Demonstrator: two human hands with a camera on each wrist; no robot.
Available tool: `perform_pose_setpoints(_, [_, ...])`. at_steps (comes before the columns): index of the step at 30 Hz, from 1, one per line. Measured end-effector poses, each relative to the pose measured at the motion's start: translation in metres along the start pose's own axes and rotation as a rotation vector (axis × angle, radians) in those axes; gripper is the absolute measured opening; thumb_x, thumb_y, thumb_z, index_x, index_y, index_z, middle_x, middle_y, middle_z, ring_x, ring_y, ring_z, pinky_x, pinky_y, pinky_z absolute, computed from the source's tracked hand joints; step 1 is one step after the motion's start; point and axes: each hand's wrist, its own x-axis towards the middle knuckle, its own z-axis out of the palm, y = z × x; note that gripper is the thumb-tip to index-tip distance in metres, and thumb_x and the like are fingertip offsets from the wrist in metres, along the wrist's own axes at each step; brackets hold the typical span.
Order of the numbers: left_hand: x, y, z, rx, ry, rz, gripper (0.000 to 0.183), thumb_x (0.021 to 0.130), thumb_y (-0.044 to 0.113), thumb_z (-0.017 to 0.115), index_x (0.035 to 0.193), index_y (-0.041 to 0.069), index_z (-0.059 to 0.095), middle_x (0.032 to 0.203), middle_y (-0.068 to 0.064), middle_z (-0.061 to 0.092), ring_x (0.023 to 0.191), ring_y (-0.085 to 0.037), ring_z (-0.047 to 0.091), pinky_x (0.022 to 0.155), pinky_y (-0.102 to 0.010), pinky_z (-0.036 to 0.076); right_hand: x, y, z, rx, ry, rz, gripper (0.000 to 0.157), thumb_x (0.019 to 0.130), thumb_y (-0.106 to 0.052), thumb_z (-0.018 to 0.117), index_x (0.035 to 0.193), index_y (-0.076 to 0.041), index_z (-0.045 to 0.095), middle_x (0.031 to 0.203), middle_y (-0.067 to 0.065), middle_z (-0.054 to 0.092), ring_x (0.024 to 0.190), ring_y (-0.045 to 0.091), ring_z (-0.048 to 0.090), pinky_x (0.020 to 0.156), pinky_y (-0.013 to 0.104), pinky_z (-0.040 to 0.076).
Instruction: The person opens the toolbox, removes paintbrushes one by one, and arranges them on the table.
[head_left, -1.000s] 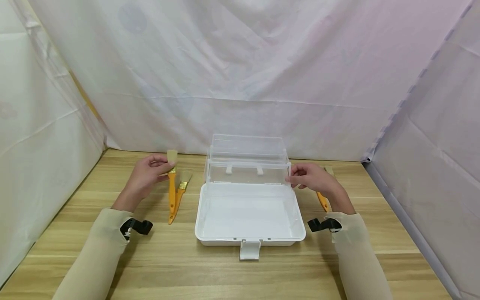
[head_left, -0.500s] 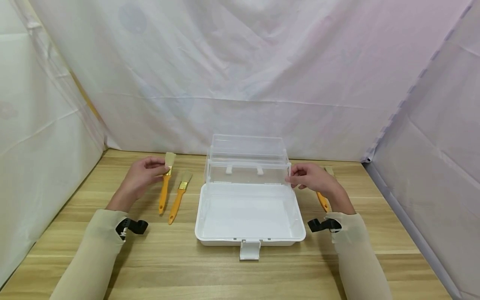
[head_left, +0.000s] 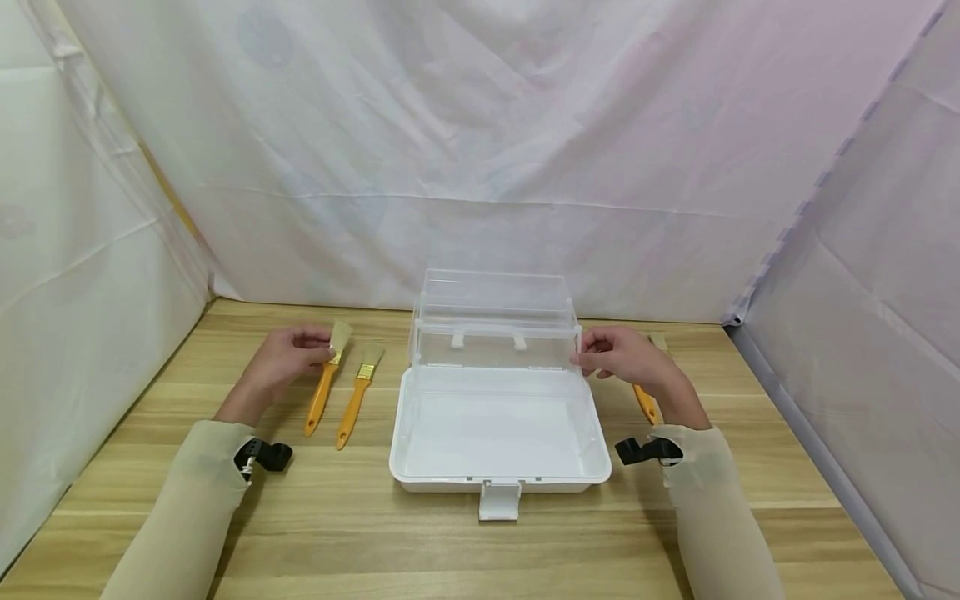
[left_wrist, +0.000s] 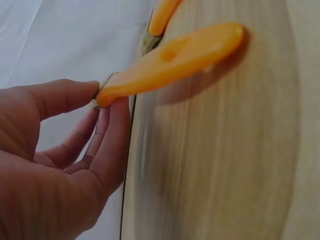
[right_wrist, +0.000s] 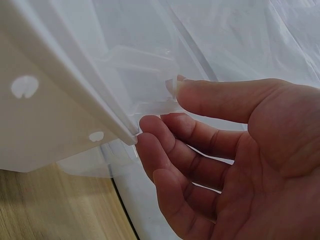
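My left hand (head_left: 279, 363) pinches a paintbrush (head_left: 322, 398) by its metal band, bristles pointing away, orange handle toward me. In the left wrist view the thumb and fingers meet at the neck of that brush, its handle (left_wrist: 175, 62) low over the wood. Just right of it a second paintbrush (head_left: 354, 412) lies on the table. A white plastic box (head_left: 495, 433) stands with its clear lid (head_left: 495, 292) raised. My right hand (head_left: 626, 360) holds the lid's right edge; in the right wrist view the thumb and fingertips grip the clear plastic (right_wrist: 155, 106).
Behind my right wrist lies another paintbrush (head_left: 647, 404), partly hidden. The box's front latch (head_left: 499, 500) hangs down toward me. White cloth (head_left: 495, 150) closes off the back and both sides of the wooden table (head_left: 420, 550).
My left hand has carried its paintbrush left and down, away from the second brush, to lie close over the table, handle swung outward. The right hand and box have stayed put.
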Motion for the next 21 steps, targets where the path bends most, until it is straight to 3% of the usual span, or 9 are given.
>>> perform_pose_setpoints(5, [0.0008,-0.0035,-0.0011,0.012,-0.017,-0.043,0.05,0.107,0.001,0.068,0.15,-0.017,0.051,0.142,-0.031,0.059,0.099,-0.006,0.067,0.086,-0.026,0.062,0.0005,0.0011,0.0004,-0.01,0.005,-0.004,0.017,0.107,-0.018,0.074,0.1,-0.004,0.068,0.098,0.009,0.073,0.1,0.043,0.071,0.085,0.047,0.059])
perform_pose_setpoints(10, [0.0005,-0.0044,-0.0014,0.053,-0.003,-0.062,0.049,0.105,0.002,0.07,0.148,-0.016,0.053,0.141,-0.032,0.06,0.1,-0.009,0.067,0.085,-0.027,0.063,0.0006,0.0017,0.0003,-0.002,0.01,0.013,0.018,0.106,-0.019,0.076,0.1,-0.004,0.068,0.097,0.008,0.074,0.102,0.046,0.07,0.088,0.051,0.059])
perform_pose_setpoints(14, [0.0003,-0.0052,-0.0018,0.101,0.011,-0.069,0.049,0.105,0.005,0.071,0.148,-0.014,0.055,0.14,-0.032,0.061,0.103,-0.017,0.069,0.084,-0.027,0.063,-0.0002,0.0011,0.0,0.0,0.007,0.009,0.018,0.106,-0.019,0.076,0.1,-0.004,0.068,0.097,0.009,0.074,0.102,0.046,0.07,0.088,0.052,0.059])
perform_pose_setpoints(21, [-0.0016,-0.0065,-0.0034,0.195,0.03,-0.062,0.046,0.105,0.009,0.073,0.144,-0.011,0.059,0.138,-0.03,0.064,0.115,-0.036,0.068,0.082,-0.026,0.06,-0.0008,-0.0004,0.0007,-0.002,0.007,0.005,0.018,0.106,-0.019,0.075,0.1,-0.004,0.068,0.098,0.009,0.074,0.099,0.041,0.071,0.084,0.042,0.059])
